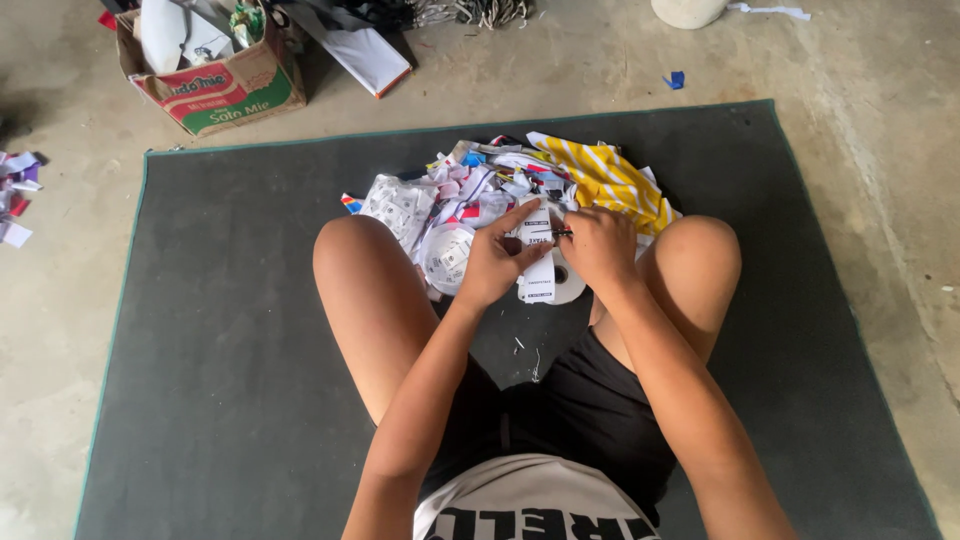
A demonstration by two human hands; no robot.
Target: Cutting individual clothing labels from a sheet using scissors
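I sit cross-legged on a dark grey mat (230, 380). My left hand (492, 262) pinches a white printed label strip (539, 262) that runs down to a white roll (566, 285) between my knees. My right hand (598, 243) grips a small tool with a red-and-black part (561, 233) against the strip's right edge; the tool is mostly hidden by my fingers. A second white roll (447, 255) lies just left of my left hand. Behind both hands sits a heap of cut labels and scraps (480, 185), with a yellow-and-white striped cloth (612, 183) on its right.
A cardboard box (222, 85) with paper and rubbish stands on the concrete floor at the far left. A flat white-and-red board (362, 52) lies beside it. Loose scraps (15, 195) lie at the left edge. A small blue bit (677, 79) lies beyond the mat.
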